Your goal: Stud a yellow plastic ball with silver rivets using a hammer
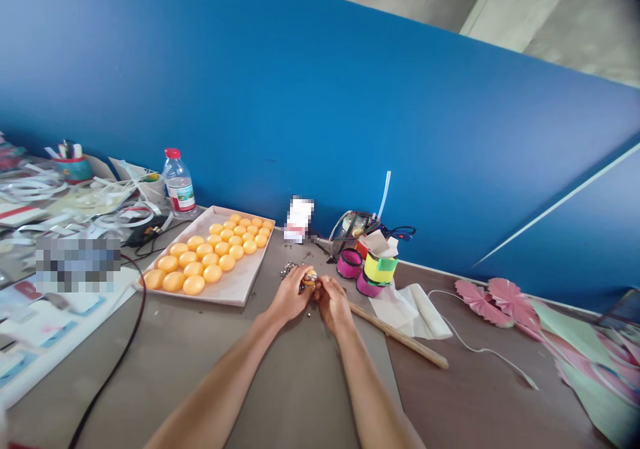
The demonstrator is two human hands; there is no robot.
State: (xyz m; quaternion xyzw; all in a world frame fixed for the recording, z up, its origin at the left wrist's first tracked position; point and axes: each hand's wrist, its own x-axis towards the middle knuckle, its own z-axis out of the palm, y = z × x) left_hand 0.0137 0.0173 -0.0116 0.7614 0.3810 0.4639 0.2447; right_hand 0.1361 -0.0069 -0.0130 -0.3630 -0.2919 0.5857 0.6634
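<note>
My left hand [291, 296] is curled around a small yellow-orange piece with shiny silver bits [311, 277], most of which the fingers hide. Close beside it, my right hand [334, 304] has its fingertips pinched together at the edge of that piece. Whatever lies in the right-hand pinch is too small to make out. Just behind the left hand is a little heap of silvery metal bits [287, 270]. One loose shiny bit [309, 315] rests on the table between the wrists. To the left stands a shallow white tray [235, 290] with rows of glossy orange balls [194, 284].
A wooden stick [400, 334] lies right of my hands, near white cloth-like sheets [425, 312] and pink and yellow tape rolls [349, 262]. A bottle [179, 186] stands behind the tray. Pink paper fans [483, 301] lie far right; a black cable [133, 342] curves along the left.
</note>
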